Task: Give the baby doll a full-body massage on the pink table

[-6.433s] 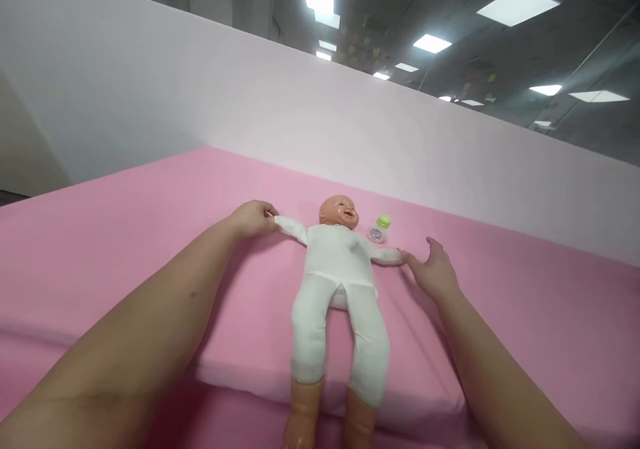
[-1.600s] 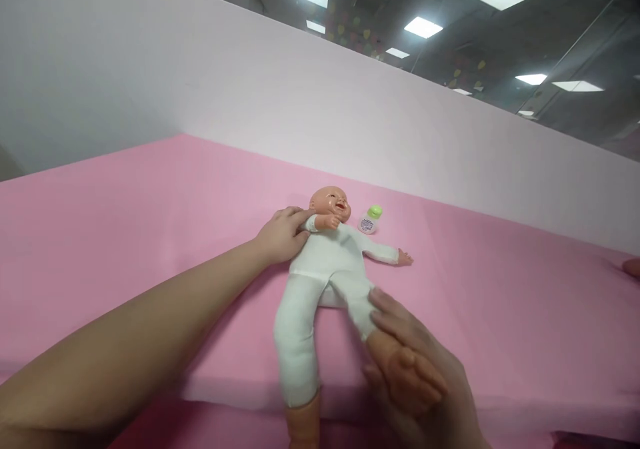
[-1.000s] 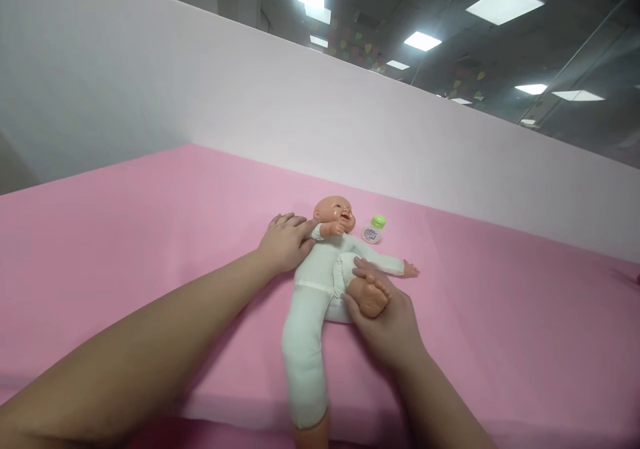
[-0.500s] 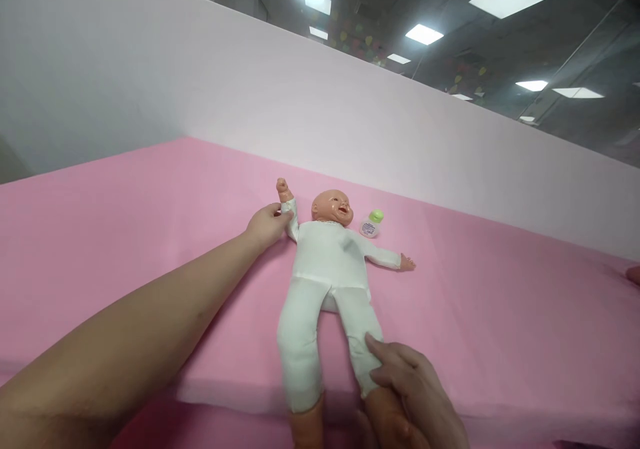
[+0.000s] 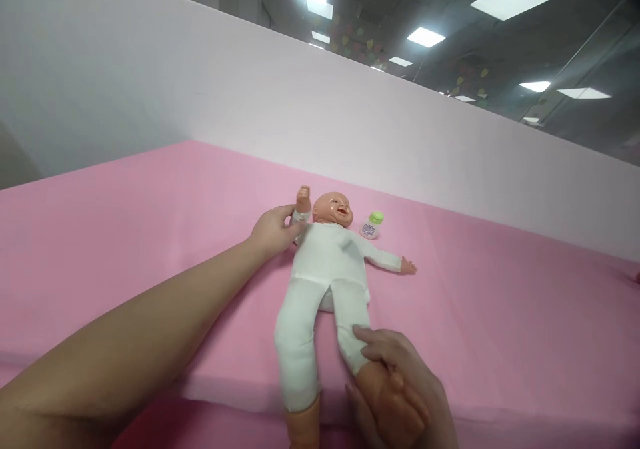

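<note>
A baby doll point(image 5: 330, 252) in white cloth lies on its back on a pink-covered surface point(image 5: 225, 189), head toward the back wall. My left hand point(image 5: 274, 230) has its fingers closed round the doll's raised arm at the wrist, on the left side. At the front, my right hand point(image 5: 400, 369) wraps round the doll's lower leg on the right, thumb on the inner side and fingers on the outer side. The doll's other arm stretches out to the right. Its other leg hangs over the front edge, free of my hands.
A small bottle point(image 5: 371, 228) with a green cap and a printed label lies right of the doll's head. Behind the surface rises a white wall panel point(image 5: 300, 102). The pink cover drops over the front edge.
My left hand has moved the doll's arm to the right, closer to its head. My right hand has shifted the held leg slightly left and bent it up, its foot now showing more.
</note>
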{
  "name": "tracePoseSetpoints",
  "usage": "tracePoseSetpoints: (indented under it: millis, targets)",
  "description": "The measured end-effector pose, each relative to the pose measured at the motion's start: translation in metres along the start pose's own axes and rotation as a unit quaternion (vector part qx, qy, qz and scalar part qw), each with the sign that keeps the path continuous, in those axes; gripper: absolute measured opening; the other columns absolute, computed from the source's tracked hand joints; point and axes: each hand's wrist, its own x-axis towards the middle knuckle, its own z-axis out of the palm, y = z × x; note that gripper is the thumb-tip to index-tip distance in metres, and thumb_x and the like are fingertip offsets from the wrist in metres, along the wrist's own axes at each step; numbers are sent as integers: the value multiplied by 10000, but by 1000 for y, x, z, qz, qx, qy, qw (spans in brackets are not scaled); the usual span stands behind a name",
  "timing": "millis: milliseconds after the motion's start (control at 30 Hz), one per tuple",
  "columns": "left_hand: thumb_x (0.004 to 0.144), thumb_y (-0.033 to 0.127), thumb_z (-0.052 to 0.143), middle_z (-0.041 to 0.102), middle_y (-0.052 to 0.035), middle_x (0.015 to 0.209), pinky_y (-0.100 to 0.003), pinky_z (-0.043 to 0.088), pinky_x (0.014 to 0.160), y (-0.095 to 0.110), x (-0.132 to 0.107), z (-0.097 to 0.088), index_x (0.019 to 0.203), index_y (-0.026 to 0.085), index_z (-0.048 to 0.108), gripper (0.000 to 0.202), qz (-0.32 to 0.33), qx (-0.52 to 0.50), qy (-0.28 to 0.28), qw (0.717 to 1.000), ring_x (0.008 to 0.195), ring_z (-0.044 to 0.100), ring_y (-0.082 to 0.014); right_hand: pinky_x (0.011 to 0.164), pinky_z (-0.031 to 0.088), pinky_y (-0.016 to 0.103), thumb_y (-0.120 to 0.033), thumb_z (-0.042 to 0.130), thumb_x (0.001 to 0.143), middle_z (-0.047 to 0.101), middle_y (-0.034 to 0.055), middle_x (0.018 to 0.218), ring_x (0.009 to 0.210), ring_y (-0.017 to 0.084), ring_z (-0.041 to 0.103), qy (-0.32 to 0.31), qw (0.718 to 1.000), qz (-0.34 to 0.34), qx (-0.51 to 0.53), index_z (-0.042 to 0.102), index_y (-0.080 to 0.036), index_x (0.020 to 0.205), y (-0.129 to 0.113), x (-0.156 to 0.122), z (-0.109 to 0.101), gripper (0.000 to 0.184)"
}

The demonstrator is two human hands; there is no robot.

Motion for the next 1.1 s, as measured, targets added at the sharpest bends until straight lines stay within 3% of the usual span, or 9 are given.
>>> tracePoseSetpoints:
  millis: [100, 200, 367, 567, 733, 833, 967, 1100]
  targets:
    - [936, 441, 573, 703, -64, 1265, -417, 492, 1038, 15, -6, 5, 1333, 284, 667, 437, 117, 66, -20, 991, 1172, 635, -292, 922, 656, 459, -287, 771, 861, 731, 104, 1197, 1108, 304, 718, 38, 999, -7, -20, 622, -254, 1172, 6, 13, -3, 347]
    - [951, 368, 543, 621, -62, 1419, -470, 411, 1165, 21, -11, 10, 1482, 330, 566, 532, 183, 135, -56, 972, 1345, 537, -302, 1049, 597, 497, -289, 781, 885, 701, 92, 1308, 1227, 307, 671, 56, 998, -16, -33, 649, -262, 1218, 18, 35, 2, 358]
    - [983, 417, 514, 586, -94, 1451, -529, 402, 1167, 16, -12, 10, 1561, 339, 467, 586, 192, 187, -86, 960, 1388, 497, -334, 1115, 550, 521, -289, 711, 910, 641, 84, 1440, 1364, 320, 592, -5, 999, 22, -40, 675, -238, 1229, 44, 65, 24, 324]
    - [1006, 494, 492, 570, -87, 1463, -510, 419, 1148, 15, -10, 10, 1541, 364, 476, 551, 179, 170, -96, 964, 1355, 532, -317, 1125, 543, 513, -350, 741, 859, 668, 63, 1408, 1365, 315, 594, -49, 992, 115, -17, 692, -245, 1253, 55, 68, 35, 411]
    - [1021, 588, 433, 653, -92, 1362, -454, 472, 1074, 6, -3, 10, 1472, 313, 544, 539, 117, 80, -85, 986, 1264, 606, -305, 1122, 548, 482, -376, 774, 847, 662, 68, 1415, 1332, 303, 622, -30, 991, 132, 20, 695, -263, 1240, 54, 57, 18, 417]
    - [1016, 643, 397, 732, -88, 1183, -406, 526, 935, -6, 4, 8, 1342, 266, 609, 542, 18, -20, -65, 998, 1089, 684, -295, 1082, 579, 476, -371, 779, 854, 652, 84, 1425, 1300, 310, 646, 12, 993, 119, -7, 693, -267, 1194, 43, 43, 0, 365]
    - [1007, 638, 423, 749, -97, 1017, -389, 529, 815, -22, 14, 7, 1111, 219, 644, 485, -121, -93, 16, 988, 928, 699, -293, 1004, 626, 456, -300, 734, 883, 683, 109, 1361, 1210, 304, 697, 23, 998, 42, -51, 669, -252, 1175, 21, 19, -25, 302]
    - [997, 571, 484, 736, -91, 994, -374, 516, 760, -31, 20, 12, 1068, 219, 615, 383, -158, -129, 35, 978, 876, 688, -273, 912, 663, 372, -228, 757, 832, 738, 87, 1252, 1107, 278, 740, -40, 996, -53, -60, 654, -254, 1214, 14, -2, -33, 397]
